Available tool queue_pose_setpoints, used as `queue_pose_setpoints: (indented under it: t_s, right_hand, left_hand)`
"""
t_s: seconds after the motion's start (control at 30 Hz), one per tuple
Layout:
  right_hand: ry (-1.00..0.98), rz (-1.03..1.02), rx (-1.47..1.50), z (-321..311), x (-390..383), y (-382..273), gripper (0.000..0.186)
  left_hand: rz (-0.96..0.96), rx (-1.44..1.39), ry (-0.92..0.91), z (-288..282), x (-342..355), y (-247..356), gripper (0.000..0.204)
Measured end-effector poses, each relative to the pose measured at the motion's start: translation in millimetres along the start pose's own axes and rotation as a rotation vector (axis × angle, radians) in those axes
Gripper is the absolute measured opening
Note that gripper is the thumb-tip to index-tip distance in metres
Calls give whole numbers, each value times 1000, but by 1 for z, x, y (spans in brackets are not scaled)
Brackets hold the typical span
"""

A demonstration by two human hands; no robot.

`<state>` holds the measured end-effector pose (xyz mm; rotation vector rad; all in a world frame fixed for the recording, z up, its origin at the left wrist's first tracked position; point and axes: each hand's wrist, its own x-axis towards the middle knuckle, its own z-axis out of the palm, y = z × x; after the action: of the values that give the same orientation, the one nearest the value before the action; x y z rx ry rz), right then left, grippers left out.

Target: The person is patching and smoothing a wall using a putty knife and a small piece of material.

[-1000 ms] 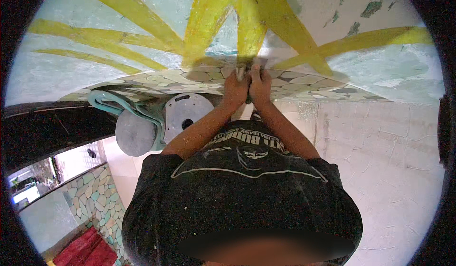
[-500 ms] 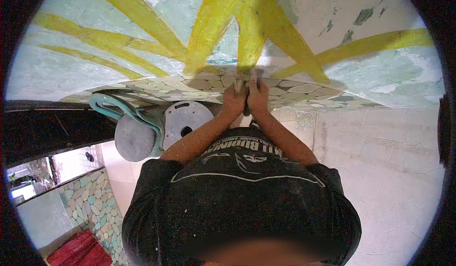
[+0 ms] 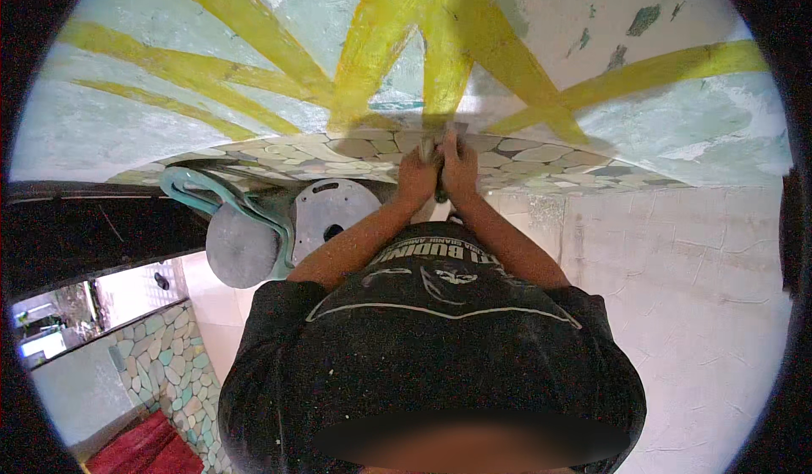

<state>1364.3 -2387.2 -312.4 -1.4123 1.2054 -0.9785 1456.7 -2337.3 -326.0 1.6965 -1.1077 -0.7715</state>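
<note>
Both my hands are held close together in front of my body, before the wall's band of flat stones (image 3: pixel 524 151). My left hand (image 3: pixel 415 174) is closed, with a pale narrow piece (image 3: pixel 427 147) rising from its top. My right hand (image 3: pixel 459 172) is closed beside it around a thin tool; a flat greyish blade-like end (image 3: pixel 458 129) shows above the fingers. Between the palms a dark handle-like part (image 3: pixel 441 189) points down. Which hand bears that part, and what exactly the left fingers hold, I cannot make out.
Yellow painted bands (image 3: pixel 440 43) cross the pale blue-green wall (image 3: pixel 279 43) ahead. To my left are a grey disc (image 3: pixel 338 208) with a slot and a dark hole, a teal curved frame (image 3: pixel 216 188) and a grey rounded piece (image 3: pixel 241 246). Red cloth (image 3: pixel 148 449) lies at lower left.
The view has shifted very slightly. My hands stay together in nearly the same place, still closed.
</note>
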Motion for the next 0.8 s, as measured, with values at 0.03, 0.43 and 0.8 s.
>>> queue_pose_setpoints:
  t_s: [0.03, 0.43, 0.8]
  right_hand:
    - [8, -2, 0, 0, -3, 4, 54]
    - [50, 162, 133, 1, -2, 9, 52]
    - [-96, 38, 346, -20, -2, -18, 35]
  left_hand:
    - [53, 255, -31, 1, -4, 4, 30]
    - [-216, 33, -48, -4, -3, 35, 35]
    - [-48, -50, 78, -17, -4, 34, 39]
